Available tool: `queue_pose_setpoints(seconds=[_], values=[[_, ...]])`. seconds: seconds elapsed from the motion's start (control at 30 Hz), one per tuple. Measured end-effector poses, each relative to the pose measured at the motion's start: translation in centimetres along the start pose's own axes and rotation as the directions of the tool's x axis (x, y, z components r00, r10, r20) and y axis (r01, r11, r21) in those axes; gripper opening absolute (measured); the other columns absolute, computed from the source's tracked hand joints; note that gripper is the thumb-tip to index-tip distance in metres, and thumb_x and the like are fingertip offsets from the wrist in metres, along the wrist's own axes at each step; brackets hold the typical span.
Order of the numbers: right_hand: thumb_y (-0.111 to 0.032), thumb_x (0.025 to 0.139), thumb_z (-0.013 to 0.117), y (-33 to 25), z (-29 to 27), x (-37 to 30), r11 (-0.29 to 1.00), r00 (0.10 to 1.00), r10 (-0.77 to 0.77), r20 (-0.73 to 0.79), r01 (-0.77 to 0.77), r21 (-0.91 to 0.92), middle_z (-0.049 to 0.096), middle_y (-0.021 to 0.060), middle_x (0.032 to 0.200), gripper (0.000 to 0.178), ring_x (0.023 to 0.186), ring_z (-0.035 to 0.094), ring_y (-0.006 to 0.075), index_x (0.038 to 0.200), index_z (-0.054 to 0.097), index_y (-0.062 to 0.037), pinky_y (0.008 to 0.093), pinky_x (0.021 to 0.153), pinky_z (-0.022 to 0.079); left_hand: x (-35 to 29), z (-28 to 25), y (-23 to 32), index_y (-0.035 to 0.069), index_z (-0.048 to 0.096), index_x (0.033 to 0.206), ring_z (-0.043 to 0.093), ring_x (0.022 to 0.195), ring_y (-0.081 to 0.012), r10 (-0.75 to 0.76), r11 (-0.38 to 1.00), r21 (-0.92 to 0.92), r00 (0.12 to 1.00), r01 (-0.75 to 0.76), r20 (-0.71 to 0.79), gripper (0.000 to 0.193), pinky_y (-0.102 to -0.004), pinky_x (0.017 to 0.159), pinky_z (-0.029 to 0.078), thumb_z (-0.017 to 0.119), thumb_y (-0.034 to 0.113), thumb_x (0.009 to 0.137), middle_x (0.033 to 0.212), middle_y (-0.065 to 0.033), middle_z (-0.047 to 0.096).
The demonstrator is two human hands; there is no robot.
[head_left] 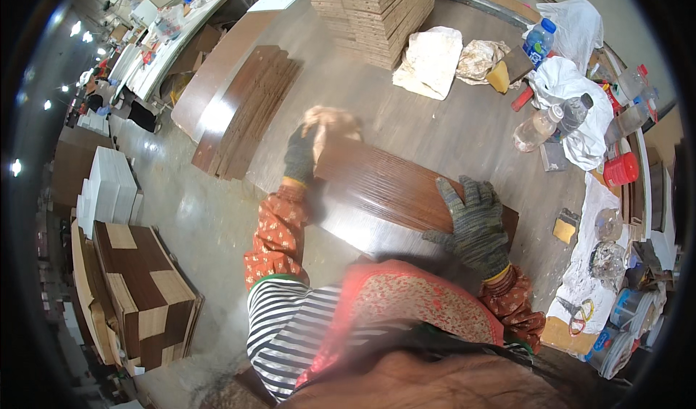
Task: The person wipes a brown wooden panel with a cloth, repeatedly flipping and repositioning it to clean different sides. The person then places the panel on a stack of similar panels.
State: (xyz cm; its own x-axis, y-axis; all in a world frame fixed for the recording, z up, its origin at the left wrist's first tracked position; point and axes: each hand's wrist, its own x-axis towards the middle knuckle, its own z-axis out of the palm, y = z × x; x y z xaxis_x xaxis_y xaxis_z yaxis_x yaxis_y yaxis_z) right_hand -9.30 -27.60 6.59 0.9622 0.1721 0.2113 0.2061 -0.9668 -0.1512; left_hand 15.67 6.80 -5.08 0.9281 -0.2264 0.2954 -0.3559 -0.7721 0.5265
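A dark brown wood-grain board [384,181] lies across the worktable in front of me. My left hand [299,155], in a dark grey knit glove, is closed on a crumpled tan cloth [337,123] at the board's left end. Motion blurs this cloth, and its underside is hidden. Over the board's right end my right hand [475,224], gloved in the same grey knit, rests with fingers spread, the fingertips on the brown surface. Both forearms wear orange-red flowered sleeve covers.
Stacked brown boards [246,112] lie left of the board, and a tall stack of raw-edged panels [370,18] stands at the far side. Rags [428,61], bottles [536,128], a yellow sponge block [564,229] and scissors [578,315] line the right. More panels [141,286] stand on the left floor.
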Motion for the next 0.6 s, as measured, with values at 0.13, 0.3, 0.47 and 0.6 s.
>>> queue_pose_setpoints(seconds=[0.13,0.3,0.47,0.6], values=[[-0.066,0.073,0.075,0.0,0.0,0.0,0.999,0.998,0.044,0.039,-0.044,0.011,0.048,0.0207,0.138,0.094,0.123,0.045,0.0437,0.148,0.051,-0.0147,0.0572,0.108,0.036,-3.5,-5.0,1.6,-0.001,0.053,0.135,0.063,0.108,-0.0388,0.299,0.849,0.505,0.930,-0.156,-0.215,0.050,-0.0436,0.091,0.053,0.061,0.028,0.095,0.120,-0.0187,0.066],[-0.065,0.073,0.076,-0.2,0.0,0.0,1.000,0.997,0.029,0.068,-0.029,-0.005,0.048,0.0205,0.140,0.094,0.123,0.045,0.0434,0.148,0.050,-0.0160,0.0571,0.107,0.036,-9.6,-3.4,6.3,0.002,0.048,0.139,0.061,0.113,-0.0192,-0.228,0.789,-0.611,0.956,0.072,-0.182,0.046,-0.0319,0.095,0.053,0.065,0.012,0.097,0.123,-0.0101,0.062],[-0.064,0.071,0.077,-0.2,0.0,0.3,1.000,1.000,-0.007,0.025,0.007,-0.014,0.048,0.0211,0.140,0.096,0.122,0.046,0.0427,0.148,0.050,-0.0149,0.0566,0.107,0.036,-10.6,1.6,6.9,-0.001,0.039,0.147,0.063,0.109,-0.0179,-0.027,0.874,-0.456,0.921,-0.167,-0.389,0.059,-0.0277,0.081,0.056,0.063,0.020,0.097,0.134,-0.0170,0.055],[-0.064,0.070,0.078,-0.1,0.3,0.2,1.000,0.999,-0.012,0.039,0.011,0.007,0.048,0.0211,0.138,0.098,0.119,0.047,0.0418,0.149,0.049,-0.0140,0.0557,0.106,0.036,-9.3,1.2,6.8,0.001,0.051,0.136,0.062,0.101,-0.0169,-0.253,0.819,-0.572,0.864,-0.048,-0.434,0.042,-0.0295,0.087,0.052,0.063,0.010,0.097,0.119,-0.0098,0.062]])
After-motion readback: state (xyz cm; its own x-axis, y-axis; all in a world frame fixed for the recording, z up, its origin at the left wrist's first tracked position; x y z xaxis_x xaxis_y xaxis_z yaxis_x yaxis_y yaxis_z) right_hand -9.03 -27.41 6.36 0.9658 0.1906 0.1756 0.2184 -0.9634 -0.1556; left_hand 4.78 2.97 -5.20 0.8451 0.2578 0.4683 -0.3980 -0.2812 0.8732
